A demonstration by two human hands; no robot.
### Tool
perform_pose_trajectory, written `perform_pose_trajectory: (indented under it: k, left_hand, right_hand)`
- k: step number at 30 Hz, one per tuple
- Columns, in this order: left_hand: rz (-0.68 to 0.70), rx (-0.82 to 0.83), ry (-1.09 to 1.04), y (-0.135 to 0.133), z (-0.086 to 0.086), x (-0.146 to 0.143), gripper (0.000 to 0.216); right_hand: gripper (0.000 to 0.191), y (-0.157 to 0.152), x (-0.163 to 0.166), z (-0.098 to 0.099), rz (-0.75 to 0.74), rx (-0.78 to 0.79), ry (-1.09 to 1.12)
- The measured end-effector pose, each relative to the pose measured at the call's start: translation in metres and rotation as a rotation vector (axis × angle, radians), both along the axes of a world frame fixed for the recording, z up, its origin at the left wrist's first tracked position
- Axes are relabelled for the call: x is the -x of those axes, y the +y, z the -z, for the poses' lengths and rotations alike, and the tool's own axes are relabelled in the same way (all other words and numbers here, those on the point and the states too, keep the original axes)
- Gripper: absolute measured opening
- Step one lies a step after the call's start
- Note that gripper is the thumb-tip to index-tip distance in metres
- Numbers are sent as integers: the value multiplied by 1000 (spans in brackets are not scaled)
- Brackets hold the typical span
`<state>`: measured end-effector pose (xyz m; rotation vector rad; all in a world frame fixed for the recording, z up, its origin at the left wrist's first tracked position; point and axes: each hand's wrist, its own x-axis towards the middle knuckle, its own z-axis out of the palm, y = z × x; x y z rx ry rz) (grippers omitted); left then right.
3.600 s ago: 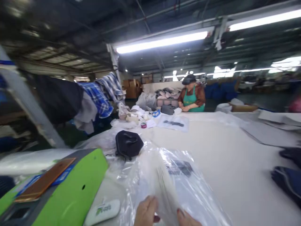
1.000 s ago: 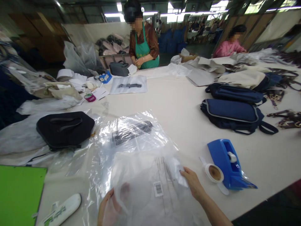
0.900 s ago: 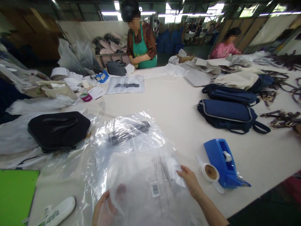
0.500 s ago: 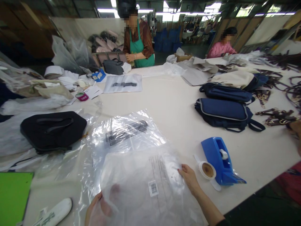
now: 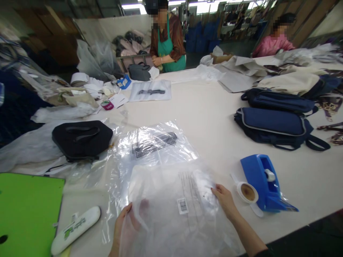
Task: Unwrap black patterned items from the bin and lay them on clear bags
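Between my two hands lies a frosted plastic bag [image 5: 163, 225] with printed text and a white barcode label [image 5: 183, 206]. My left hand [image 5: 130, 217] grips its left edge, the thumb outside and the fingers showing blurred through the film. Pinched at the right edge is the same bag, in my right hand [image 5: 223, 198]. Under its far end, clear shiny plastic bags [image 5: 158, 142] with a black printed warning box are spread on the table. A blue tape dispenser [image 5: 261, 182] and a small round tub [image 5: 247, 192] of brown stuff stand right of my right hand.
A black bag [image 5: 83, 139] rests at the left, beyond a green board [image 5: 29, 210] and a white oblong case [image 5: 76, 230]. Navy bags [image 5: 273, 121] lie at the right. Across the table [image 5: 203, 117] stands a person in a green apron [image 5: 168, 50]; another wears pink [image 5: 273, 44].
The view has swung left and slightly down, so things on the table appear farther right. Both hands keep their hold on the frosted bag, which looks much the same.
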<state>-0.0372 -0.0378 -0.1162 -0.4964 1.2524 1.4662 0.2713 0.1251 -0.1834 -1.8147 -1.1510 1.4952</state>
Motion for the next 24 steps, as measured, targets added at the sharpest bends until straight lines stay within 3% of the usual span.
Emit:
perform_pose_trajectory:
  k: [7,11,17,19,24]
  left_hand:
    - [-14,80,3,14,-25,-9,30]
    - [21,-2,97,12,-39,-21,22]
    - [45,-30,98,14,-45,-51,27]
    - [-5,-14,54,17,-43,-55,24]
    - [-87,-19,63,14,-39,-53,16]
  right_hand:
    - [41,2,-1,-6,-57,-33,-65]
    - [50,0,2,-17,-117,-79,-107]
    - [59,-20,34,-40,-325,-115,-31]
    - [61,-24,44,-36,-382,-118,-24]
    - [66,-19,59,-9,-424,-104,-240]
